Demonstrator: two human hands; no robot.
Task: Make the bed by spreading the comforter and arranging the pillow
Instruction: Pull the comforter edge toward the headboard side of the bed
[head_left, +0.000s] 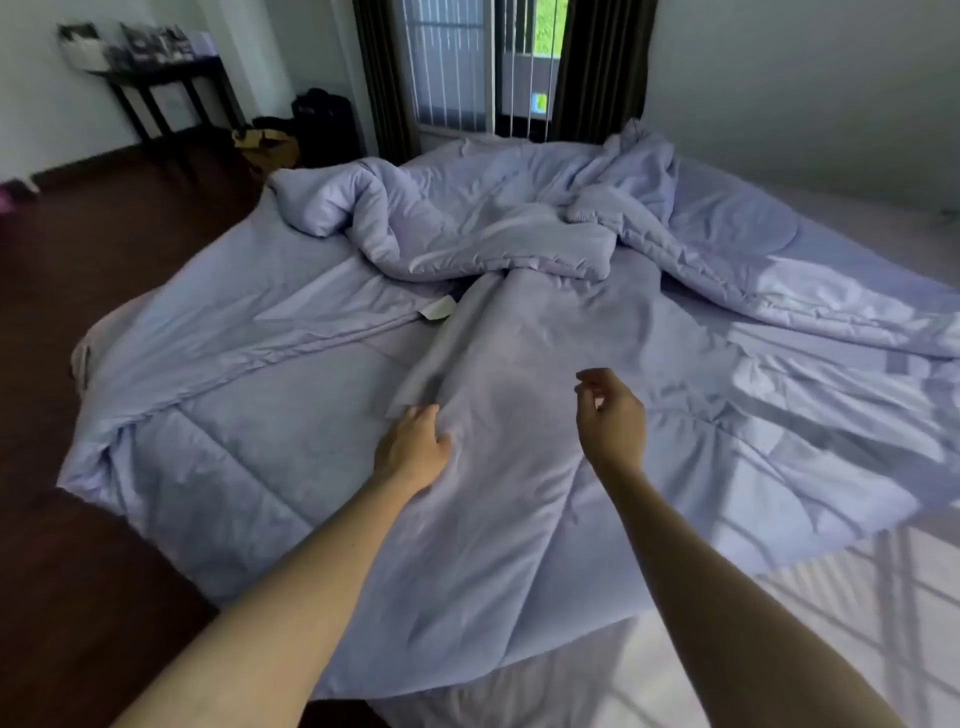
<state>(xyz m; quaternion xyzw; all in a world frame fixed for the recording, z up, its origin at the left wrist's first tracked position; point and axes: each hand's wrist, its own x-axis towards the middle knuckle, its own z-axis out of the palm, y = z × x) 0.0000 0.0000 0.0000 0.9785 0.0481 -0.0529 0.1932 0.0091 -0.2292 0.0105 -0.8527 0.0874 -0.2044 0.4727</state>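
A lavender comforter (291, 415) lies rumpled over the bed, flat on the near left and bunched into thick folds (467, 223) toward the far side. A long ridge of it runs down the middle toward me. My left hand (415, 447) pinches the left edge of that ridge. My right hand (610, 415) hovers just above the fabric to the right, fingers loosely curled and apart, holding nothing. A small white label (439, 310) shows at a seam. No pillow is visible.
Dark wooden floor (78, 571) lies left of the bed. A dark side table (156, 88) with bags stands at the back left, and dark bags (322, 124) sit by the curtained window (498, 67). White sheet (831, 623) shows at the near right.
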